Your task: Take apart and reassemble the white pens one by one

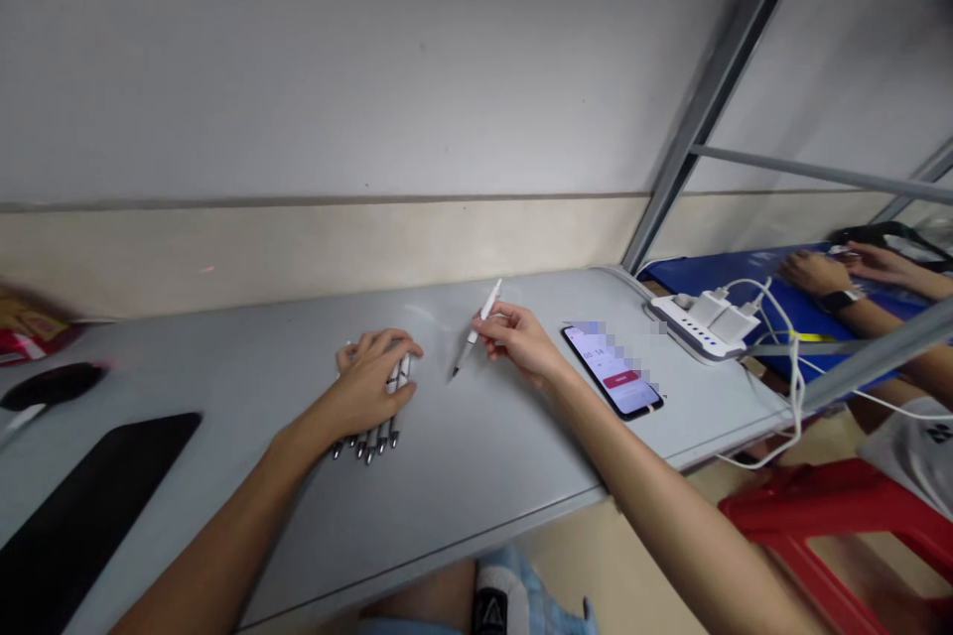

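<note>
Between the thumb and fingers of my right hand (517, 339) is a white pen (485, 310), its dark tip slanting down toward the desk. I cannot tell whether that tip touches the surface. To the left, my left hand (376, 377) lies over a bunch of similar pens (383, 437), fingers stretched out across them. Their grey lower ends and tips stick out toward me below the palm, while much of their white barrels is hidden under the hand. The pens lie side by side on the grey desk (462, 476).
Right of my hand lies a lit phone (614, 372) showing a timer, near a white power strip (700, 325) with cables. A black flat object (104, 516) lies at the left. A metal post (707, 109) and a red stool (834, 516) stand at right, where another person's hands (815, 273) work.
</note>
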Motion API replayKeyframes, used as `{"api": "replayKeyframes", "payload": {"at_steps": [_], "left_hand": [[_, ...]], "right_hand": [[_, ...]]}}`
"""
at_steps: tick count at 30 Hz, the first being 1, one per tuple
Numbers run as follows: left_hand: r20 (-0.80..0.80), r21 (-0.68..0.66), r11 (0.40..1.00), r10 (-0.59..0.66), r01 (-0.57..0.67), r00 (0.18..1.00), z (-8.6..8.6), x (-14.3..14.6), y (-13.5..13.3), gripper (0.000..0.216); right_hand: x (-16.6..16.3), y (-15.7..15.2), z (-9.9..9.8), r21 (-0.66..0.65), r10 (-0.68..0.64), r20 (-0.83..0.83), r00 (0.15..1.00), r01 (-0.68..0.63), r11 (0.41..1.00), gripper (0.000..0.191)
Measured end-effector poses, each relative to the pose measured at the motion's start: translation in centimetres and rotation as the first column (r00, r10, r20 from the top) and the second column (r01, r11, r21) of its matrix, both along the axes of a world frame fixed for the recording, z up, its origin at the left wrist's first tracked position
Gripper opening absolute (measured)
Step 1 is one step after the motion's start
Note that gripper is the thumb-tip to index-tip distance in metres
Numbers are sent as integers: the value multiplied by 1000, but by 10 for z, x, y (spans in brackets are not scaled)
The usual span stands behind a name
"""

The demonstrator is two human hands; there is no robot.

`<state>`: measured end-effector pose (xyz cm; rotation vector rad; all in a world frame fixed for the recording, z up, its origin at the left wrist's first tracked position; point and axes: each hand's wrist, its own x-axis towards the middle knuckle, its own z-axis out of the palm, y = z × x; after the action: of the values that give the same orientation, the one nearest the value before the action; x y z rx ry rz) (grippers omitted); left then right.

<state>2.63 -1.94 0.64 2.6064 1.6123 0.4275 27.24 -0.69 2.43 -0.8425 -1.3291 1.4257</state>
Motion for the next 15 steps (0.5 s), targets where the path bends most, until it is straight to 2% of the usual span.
{"api": "replayKeyframes", "payload": {"at_steps": [7,15], "left_hand": [[14,5,1000,-26,26,1000,0,-2,0,32],[127,138,986,-113,96,985,9,30,-14,40]], "right_hand": [[10,1,-4,-99,71,24,997,-68,993,24],[10,-5,-11,-204,216,-156,964,-245,948,30]]}}
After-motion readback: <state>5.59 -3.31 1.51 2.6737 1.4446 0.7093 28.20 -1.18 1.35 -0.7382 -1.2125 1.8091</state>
